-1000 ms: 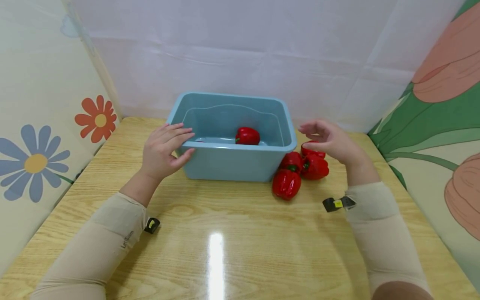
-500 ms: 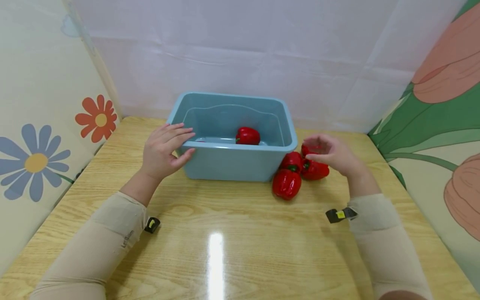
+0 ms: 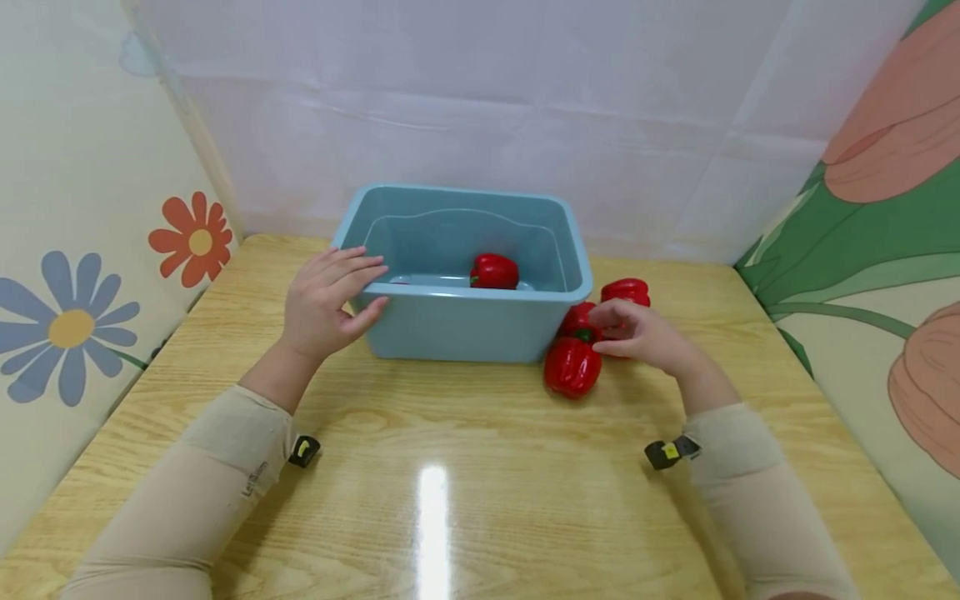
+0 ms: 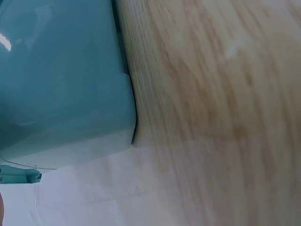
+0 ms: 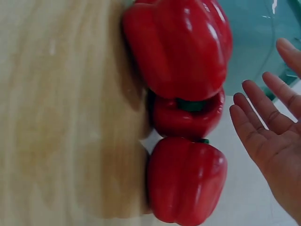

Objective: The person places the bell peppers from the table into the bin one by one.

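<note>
My left hand [image 3: 324, 300] rests over the near left corner of a light blue plastic bin [image 3: 457, 329], fingers straight across the rim, thumb against the front wall. Inside the bin lies a red bell pepper [image 3: 494, 272]; a red sliver shows near the fingertips. Over more red peppers beside the bin's right end hovers my right hand [image 3: 637, 337], fingers spread and holding nothing. The front pepper [image 3: 573, 368] lies left of the thumb, another pepper [image 3: 626, 292] lies farther back. The hand partly covers others. In the right wrist view a gap separates fingers from peppers [image 5: 183, 47].
Everything stands on a wood-grain table [image 3: 495, 500]. Behind the bin hangs a white sheet [image 3: 480, 108]. Flower-patterned panels [image 3: 97, 208] stand at the sides. Black wrist straps with small devices [image 3: 663, 454] sit on both sleeves.
My right hand has come down and toward me, then left, over the nearer peppers, uncovering the rear one. The left hand and the bin have stayed in place.
</note>
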Motion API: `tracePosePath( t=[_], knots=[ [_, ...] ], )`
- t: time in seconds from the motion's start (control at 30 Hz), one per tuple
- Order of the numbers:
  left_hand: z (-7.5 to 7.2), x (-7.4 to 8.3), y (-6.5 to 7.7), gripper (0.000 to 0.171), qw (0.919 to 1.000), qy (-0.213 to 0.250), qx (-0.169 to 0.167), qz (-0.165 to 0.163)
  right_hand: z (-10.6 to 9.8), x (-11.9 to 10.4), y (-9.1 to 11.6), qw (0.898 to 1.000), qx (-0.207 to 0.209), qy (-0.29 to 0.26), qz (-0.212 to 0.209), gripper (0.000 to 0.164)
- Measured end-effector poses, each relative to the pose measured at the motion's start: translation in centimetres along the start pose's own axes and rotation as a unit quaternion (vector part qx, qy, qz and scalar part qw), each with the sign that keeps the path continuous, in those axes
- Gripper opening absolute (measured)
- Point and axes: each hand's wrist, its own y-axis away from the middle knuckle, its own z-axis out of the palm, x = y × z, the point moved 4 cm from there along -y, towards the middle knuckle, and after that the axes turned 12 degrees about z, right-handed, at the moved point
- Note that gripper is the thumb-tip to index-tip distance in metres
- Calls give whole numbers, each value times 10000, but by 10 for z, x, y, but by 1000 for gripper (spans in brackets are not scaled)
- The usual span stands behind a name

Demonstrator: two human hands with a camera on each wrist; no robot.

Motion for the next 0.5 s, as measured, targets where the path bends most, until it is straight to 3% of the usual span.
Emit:
tracePosePath(
  t=[0.33, 0.5],
  knots=[
    [0, 1, 0, 40, 10000, 2, 47, -30, 18, 7, -2, 9995, -318, -10, 50, 52],
    [-1, 1, 0, 40, 10000, -7, 67, -34, 23, 5, 0, 9985, -132, 532, 98, 53]
  ],
)
